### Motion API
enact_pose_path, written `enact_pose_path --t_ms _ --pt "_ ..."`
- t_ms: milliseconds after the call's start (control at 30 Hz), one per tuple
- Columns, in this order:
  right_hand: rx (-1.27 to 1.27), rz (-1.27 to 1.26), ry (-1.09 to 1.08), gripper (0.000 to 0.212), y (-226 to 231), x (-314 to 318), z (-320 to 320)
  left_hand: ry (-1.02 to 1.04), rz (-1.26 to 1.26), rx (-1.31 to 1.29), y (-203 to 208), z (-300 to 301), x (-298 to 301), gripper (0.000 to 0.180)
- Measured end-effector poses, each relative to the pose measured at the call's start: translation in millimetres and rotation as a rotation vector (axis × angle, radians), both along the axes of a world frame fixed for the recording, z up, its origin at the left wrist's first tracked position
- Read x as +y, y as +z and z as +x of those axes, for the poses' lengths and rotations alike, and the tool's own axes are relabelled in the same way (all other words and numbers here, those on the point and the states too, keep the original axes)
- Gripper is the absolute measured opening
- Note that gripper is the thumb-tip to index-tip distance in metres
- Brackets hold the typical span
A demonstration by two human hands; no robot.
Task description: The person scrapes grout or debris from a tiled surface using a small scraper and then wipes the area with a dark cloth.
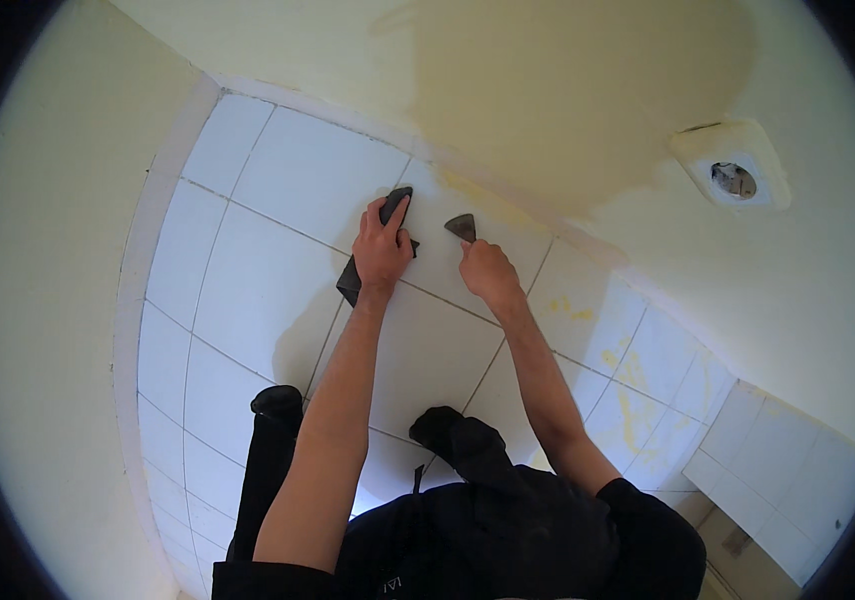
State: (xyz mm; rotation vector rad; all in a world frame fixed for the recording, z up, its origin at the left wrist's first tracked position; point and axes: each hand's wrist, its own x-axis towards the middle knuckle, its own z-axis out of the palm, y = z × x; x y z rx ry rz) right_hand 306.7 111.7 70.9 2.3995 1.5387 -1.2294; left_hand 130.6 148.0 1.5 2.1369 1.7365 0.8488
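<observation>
My left hand (382, 247) presses a dark grey cloth (352, 280) flat against the white tiled wall (258, 260), near the top row of tiles. The cloth sticks out above and below the fingers. Just to its right, my right hand (486, 270) grips a small scraper whose dark triangular blade (462, 227) points up against the tile, close to the upper tile edge. Both forearms reach up from the lower edge. Yellow paint smears (616, 360) mark the tiles further right.
Above the tiles is a pale yellow painted wall with a white round socket box (734, 178) at the upper right. My dark trousers and shoes (278, 402) show below. More tiles (788, 470) step out at the lower right.
</observation>
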Motion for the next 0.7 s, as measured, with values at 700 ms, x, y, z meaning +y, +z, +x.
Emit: enact_pose_path --t_ms 700 --pt "-0.041 -0.015 0.004 0.042 -5 0 13 0.001 0.0 0.001 -1 0 1 0.054"
